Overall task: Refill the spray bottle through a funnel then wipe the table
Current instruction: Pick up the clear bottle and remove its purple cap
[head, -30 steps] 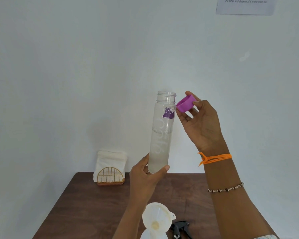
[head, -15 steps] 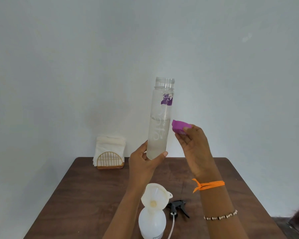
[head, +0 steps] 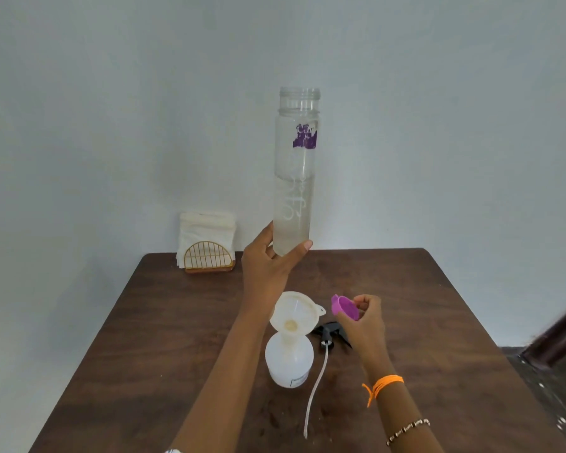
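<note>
My left hand (head: 268, 266) grips the base of a tall clear water bottle (head: 295, 171), held upright above the table, uncapped and about half full of water. My right hand (head: 365, 322) pinches the bottle's purple cap (head: 344, 307) low over the table, to the right of the funnel. A white funnel (head: 294, 313) sits in the neck of the white spray bottle (head: 289, 359), which stands on the brown table (head: 164, 338). The black spray head (head: 329, 333) with its long dip tube (head: 314, 390) lies on the table beside the spray bottle.
A gold wire holder with white napkins (head: 208, 241) stands at the table's back left corner against the wall. Dark floor and a dark object (head: 556, 341) show at the right edge.
My right hand has carried the purple cap down from beside the bottle's mouth to just above the table by the funnel. The view has tilted down, showing more of the table.
</note>
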Demonstrator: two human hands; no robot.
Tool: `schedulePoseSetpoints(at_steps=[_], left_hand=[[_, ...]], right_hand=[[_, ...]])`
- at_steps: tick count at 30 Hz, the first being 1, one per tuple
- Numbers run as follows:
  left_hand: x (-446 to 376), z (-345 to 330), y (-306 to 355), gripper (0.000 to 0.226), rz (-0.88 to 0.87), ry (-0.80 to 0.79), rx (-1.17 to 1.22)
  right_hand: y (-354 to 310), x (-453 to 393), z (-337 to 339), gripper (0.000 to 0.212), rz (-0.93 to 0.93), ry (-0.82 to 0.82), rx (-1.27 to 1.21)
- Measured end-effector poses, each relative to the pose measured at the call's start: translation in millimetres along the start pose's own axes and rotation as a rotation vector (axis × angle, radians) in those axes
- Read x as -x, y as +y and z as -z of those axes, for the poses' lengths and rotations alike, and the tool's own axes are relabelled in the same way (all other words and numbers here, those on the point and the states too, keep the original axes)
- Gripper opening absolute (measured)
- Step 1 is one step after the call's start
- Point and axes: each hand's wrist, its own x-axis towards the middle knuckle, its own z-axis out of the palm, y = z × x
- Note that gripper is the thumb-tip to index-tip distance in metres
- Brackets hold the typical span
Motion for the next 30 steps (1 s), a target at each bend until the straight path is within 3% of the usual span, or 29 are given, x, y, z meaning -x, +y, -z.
schedulePoseSetpoints(at_steps=[7,14,30], left_hand=[[1.9,1.7,-1.5,0.04,0.003,0.005,-0.003],[2.9,2.4,-2.2,0.038,0.006,0.004,-0.003],[2.2,3.6,-2.2,0.038,0.008,0.004,0.007]], right_hand=[[70.0,6.0,5.5,0.034,0.095,-0.131,0.508],[92.6,10.5,6.7,0.049,0.065,-0.266,0.721],[94.9,9.6,9.4,0.062,-0.043,-0.33,0.725]])
